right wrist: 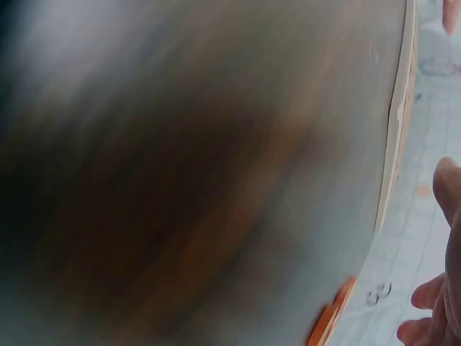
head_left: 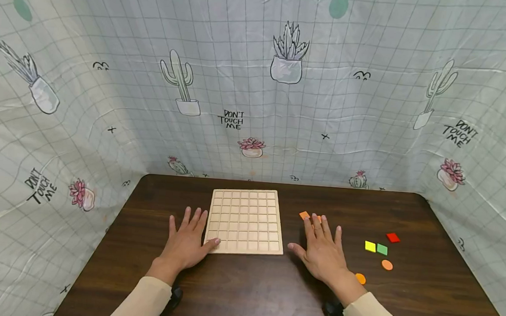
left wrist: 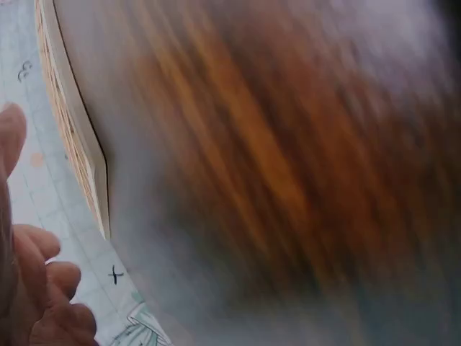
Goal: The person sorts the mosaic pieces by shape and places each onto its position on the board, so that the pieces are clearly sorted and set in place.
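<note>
A pale wooden board with a grid of square recesses lies on the dark table. Beside its left edge is my left hand, fingers straight and spread, the thumb over the board's near left corner. My right hand is spread right of the board, holding nothing. At its fingertips lie an orange square tile and another orange piece, partly hidden by the fingers. In the left wrist view the board's edge shows beyond the fingers. Orange tiles appear low in the right wrist view.
Right of my right hand lie a yellow square, a green square, a red square and an orange disc. Another orange disc sits by the right wrist. A patterned curtain surrounds the table.
</note>
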The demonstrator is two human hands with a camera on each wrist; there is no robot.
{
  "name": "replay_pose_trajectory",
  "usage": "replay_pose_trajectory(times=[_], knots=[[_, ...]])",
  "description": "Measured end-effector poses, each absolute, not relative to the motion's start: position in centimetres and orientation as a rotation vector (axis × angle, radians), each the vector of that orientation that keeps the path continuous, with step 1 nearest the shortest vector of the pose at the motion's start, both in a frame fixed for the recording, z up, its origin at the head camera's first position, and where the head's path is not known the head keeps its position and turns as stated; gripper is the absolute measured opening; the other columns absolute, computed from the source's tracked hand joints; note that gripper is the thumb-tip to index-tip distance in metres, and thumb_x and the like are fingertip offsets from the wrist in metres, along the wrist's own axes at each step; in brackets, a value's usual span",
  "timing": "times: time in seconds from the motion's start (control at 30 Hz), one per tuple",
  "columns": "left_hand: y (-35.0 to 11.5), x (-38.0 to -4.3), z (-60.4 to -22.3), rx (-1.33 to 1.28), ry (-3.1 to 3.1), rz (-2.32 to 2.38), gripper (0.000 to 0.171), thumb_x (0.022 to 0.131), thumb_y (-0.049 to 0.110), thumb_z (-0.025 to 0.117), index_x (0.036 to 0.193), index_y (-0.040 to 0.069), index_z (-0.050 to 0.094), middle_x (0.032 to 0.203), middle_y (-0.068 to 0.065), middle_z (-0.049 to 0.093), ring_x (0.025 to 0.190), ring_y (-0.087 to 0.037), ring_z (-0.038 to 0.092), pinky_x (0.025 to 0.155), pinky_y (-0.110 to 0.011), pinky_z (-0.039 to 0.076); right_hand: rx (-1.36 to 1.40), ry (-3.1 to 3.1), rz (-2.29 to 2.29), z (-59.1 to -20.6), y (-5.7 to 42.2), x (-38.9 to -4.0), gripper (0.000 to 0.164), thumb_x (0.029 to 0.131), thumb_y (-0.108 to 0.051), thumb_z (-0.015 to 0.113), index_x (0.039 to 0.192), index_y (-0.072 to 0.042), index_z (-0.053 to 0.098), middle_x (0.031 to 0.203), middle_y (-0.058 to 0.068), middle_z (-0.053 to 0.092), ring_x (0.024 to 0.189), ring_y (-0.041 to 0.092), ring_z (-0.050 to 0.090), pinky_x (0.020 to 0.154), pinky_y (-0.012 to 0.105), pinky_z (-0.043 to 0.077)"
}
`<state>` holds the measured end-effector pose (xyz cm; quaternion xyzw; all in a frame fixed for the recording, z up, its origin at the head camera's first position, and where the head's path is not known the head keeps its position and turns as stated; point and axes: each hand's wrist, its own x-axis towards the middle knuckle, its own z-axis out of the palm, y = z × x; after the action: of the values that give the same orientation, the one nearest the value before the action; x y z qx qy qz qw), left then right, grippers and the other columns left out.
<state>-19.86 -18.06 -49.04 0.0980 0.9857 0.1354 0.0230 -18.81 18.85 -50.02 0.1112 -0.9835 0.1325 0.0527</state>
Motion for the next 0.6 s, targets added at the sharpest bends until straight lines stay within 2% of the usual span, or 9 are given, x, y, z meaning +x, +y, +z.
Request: replay_pose_trajectory(times=[0.2, 0.4, 0.6], knots=[[-17.6, -19.4, -49.4, 0.35, 2.932, 0.444, 0.093, 0.104, 0.059, 0.057, 0.168, 0.003, 0.02, 0.176, -0.019, 0.016, 0.164, -0.042, 0.006, 0.127, -0.072, -0.003, 0.502, -3.077, 0.371, -50.0, 16.5, -18.6, 0.085, 0.107, -0.053, 0.056, 0.164, 0.003, 0.03, 0.173, 0.024, 0.024, 0.161, 0.045, 0.019, 0.126, 0.073, 0.012], [-17.5, -19.1, -49.2, 0.354, 2.847, 0.495, 0.089, 0.107, 0.054, 0.056, 0.167, -0.001, 0.021, 0.175, -0.021, 0.017, 0.164, -0.042, 0.011, 0.128, -0.071, 0.0, 0.66, -3.163, 0.362, -50.1, 14.7, -18.4, 0.079, 0.109, -0.053, 0.052, 0.165, -0.001, 0.032, 0.174, 0.017, 0.025, 0.163, 0.04, 0.018, 0.128, 0.069, 0.014], [-17.4, -19.0, -49.2, 0.372, 2.824, 0.52, 0.088, 0.107, 0.053, 0.056, 0.167, -0.002, 0.022, 0.175, -0.022, 0.016, 0.164, -0.041, 0.011, 0.129, -0.068, 0.004, 0.696, -3.202, 0.372, -49.9, 14.5, -17.8, 0.078, 0.108, -0.053, 0.053, 0.165, -0.002, 0.033, 0.174, 0.015, 0.027, 0.163, 0.038, 0.019, 0.129, 0.067, 0.016]])
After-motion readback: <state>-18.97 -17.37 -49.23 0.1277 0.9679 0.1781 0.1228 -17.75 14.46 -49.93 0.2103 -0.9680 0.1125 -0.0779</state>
